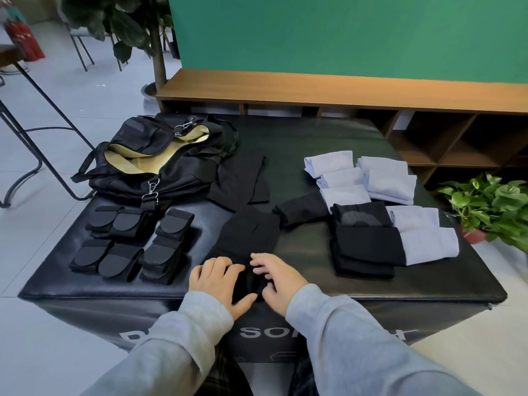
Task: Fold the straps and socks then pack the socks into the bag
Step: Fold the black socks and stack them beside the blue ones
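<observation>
Item: black sock [250, 238], lying on the black padded table [314, 144], long axis running 12 to 6 o'clock, near end sitting under both hands. Left hand [217, 281] is curling its fingers onto the sock's 7 o'clock edge; right hand [278, 281] is pressing bent fingers at 5 o'clock. Both equally near. Open bag [154, 161] is waiting at 10 o'clock, well apart.
</observation>
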A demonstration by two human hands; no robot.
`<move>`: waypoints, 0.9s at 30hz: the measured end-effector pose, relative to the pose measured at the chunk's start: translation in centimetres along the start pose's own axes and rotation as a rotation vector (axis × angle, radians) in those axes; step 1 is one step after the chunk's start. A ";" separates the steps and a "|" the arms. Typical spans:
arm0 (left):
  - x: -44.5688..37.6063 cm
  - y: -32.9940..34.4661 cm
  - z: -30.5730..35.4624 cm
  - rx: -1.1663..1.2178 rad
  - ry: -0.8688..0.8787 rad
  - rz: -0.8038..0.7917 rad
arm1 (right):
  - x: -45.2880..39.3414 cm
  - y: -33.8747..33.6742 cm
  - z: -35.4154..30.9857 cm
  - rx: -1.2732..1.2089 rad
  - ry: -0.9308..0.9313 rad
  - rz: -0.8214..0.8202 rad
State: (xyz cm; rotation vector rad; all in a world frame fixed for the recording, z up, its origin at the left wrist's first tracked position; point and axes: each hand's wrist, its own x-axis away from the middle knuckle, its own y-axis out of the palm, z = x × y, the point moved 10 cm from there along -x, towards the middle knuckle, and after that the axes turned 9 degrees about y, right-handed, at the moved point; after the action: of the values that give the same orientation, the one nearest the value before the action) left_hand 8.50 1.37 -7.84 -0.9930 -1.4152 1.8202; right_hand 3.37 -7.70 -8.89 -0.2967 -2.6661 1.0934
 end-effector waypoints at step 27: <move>0.0 1.0 -3.8 0.077 -0.197 -0.063 | 0.3 -2.5 -0.3 0.435 0.088 -0.013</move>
State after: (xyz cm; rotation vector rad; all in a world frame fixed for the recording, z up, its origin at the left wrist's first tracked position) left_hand 11.73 3.03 -9.38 -0.7389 -1.4620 1.9537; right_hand 2.99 -9.13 -6.86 -0.2345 -2.2723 1.5718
